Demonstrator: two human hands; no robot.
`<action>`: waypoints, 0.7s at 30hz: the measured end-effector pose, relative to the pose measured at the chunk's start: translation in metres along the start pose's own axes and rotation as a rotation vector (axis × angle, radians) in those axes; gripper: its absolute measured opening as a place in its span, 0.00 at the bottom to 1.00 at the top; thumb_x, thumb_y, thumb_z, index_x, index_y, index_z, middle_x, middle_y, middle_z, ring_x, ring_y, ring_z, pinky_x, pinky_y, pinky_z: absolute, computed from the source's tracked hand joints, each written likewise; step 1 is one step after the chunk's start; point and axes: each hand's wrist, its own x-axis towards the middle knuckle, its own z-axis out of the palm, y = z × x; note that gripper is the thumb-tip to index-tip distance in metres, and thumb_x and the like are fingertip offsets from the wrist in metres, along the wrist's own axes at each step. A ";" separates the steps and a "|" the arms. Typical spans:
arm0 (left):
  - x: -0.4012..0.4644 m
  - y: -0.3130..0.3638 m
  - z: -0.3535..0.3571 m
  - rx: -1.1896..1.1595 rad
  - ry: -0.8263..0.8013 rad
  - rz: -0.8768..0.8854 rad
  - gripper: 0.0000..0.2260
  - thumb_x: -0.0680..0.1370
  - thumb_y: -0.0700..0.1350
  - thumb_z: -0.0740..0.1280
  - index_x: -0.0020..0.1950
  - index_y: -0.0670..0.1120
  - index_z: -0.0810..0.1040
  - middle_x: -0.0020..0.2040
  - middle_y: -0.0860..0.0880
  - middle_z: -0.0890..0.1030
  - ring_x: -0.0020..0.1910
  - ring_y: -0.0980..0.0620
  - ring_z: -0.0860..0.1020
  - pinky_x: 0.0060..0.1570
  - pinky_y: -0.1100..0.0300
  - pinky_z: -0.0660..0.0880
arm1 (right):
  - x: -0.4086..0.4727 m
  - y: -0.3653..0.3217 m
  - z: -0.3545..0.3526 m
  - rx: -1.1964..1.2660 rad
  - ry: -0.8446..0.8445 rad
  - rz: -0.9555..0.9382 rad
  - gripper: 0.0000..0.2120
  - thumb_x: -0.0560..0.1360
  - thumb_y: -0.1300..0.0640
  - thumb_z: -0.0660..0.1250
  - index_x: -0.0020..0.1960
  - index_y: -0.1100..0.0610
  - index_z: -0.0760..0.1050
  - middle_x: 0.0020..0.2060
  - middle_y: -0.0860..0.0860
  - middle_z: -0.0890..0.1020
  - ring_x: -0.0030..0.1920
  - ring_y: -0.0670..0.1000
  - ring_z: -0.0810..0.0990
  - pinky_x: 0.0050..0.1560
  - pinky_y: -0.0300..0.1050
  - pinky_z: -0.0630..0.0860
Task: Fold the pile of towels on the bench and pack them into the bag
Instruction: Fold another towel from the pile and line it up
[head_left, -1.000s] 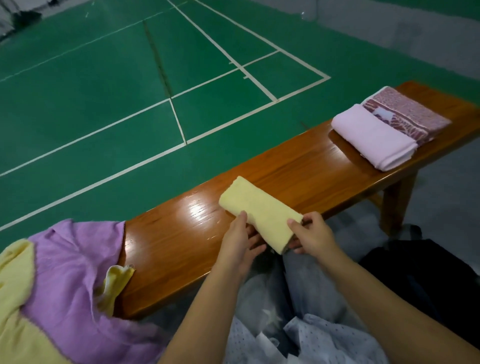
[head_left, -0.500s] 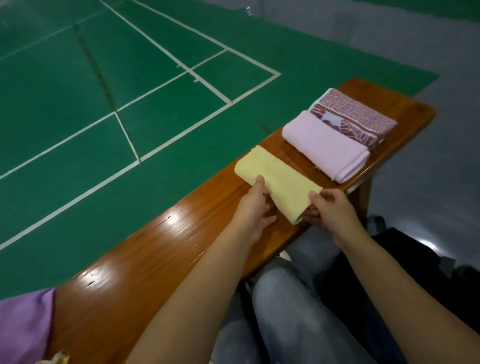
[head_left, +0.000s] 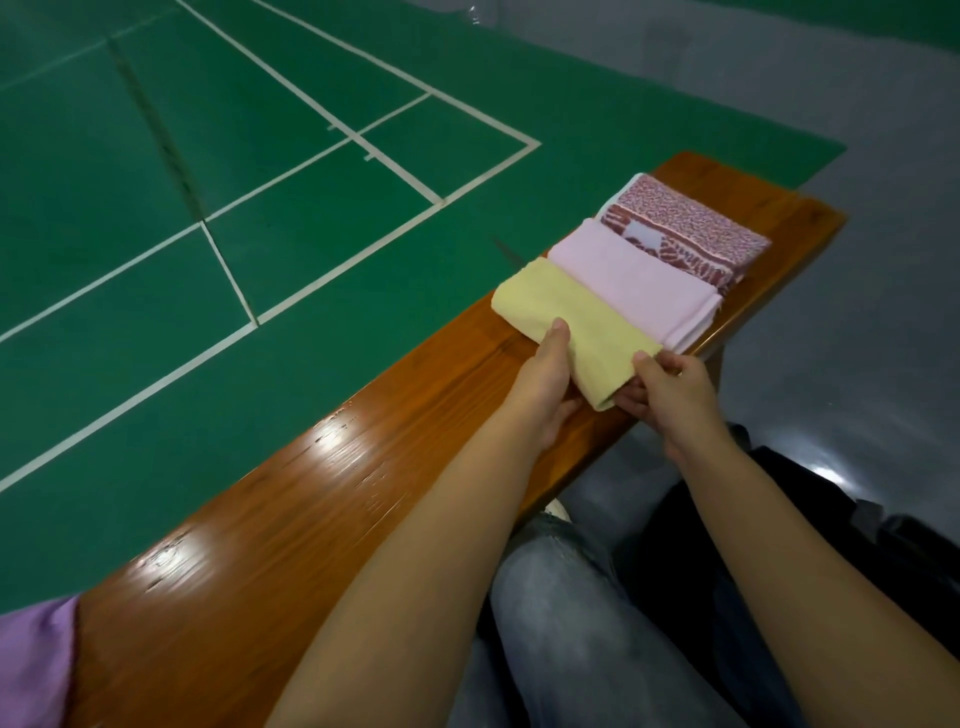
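A folded yellow towel (head_left: 571, 322) lies on the wooden bench (head_left: 322, 519), now touching a folded pink towel (head_left: 634, 280). Beyond that lies a folded red patterned towel (head_left: 691, 228). My left hand (head_left: 545, 379) grips the yellow towel's left edge, thumb on top. At the towel's near right corner my right hand (head_left: 665, 389) pinches it, thumb above and fingers beneath. A purple towel (head_left: 31, 660) from the unfolded pile shows at the bottom left edge. A dark bag (head_left: 779, 545) sits on the floor to the right of my knee.
The bench's right end (head_left: 810, 218) lies just past the patterned towel. Green court flooring with white lines (head_left: 260, 208) spreads beyond the bench. Grey floor (head_left: 857, 338) is on the right. My jeans-clad knee (head_left: 561, 597) is below the bench edge.
Both hands slid the yellow towel rightward along the bench until it met the pink towel. The view followed, and most of the unfolded pile left the frame.
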 end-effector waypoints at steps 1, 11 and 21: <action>-0.001 -0.001 -0.001 0.016 -0.005 0.006 0.26 0.83 0.58 0.54 0.76 0.46 0.59 0.74 0.49 0.66 0.71 0.48 0.66 0.70 0.46 0.63 | -0.003 -0.001 -0.001 -0.005 0.008 -0.005 0.20 0.79 0.55 0.64 0.67 0.60 0.66 0.51 0.57 0.79 0.45 0.51 0.83 0.40 0.42 0.82; -0.069 -0.035 -0.078 -0.038 0.084 0.100 0.21 0.82 0.57 0.55 0.70 0.47 0.68 0.64 0.45 0.76 0.61 0.46 0.77 0.65 0.47 0.72 | -0.108 0.001 0.027 -0.320 -0.306 -0.123 0.09 0.79 0.55 0.63 0.58 0.55 0.68 0.50 0.53 0.79 0.43 0.47 0.80 0.42 0.40 0.78; -0.198 -0.133 -0.245 -0.109 0.474 0.197 0.10 0.82 0.49 0.61 0.59 0.48 0.77 0.53 0.49 0.84 0.56 0.49 0.81 0.60 0.49 0.75 | -0.211 0.029 0.098 -0.661 -0.818 -0.268 0.04 0.79 0.55 0.63 0.53 0.50 0.72 0.48 0.51 0.80 0.49 0.48 0.81 0.55 0.51 0.78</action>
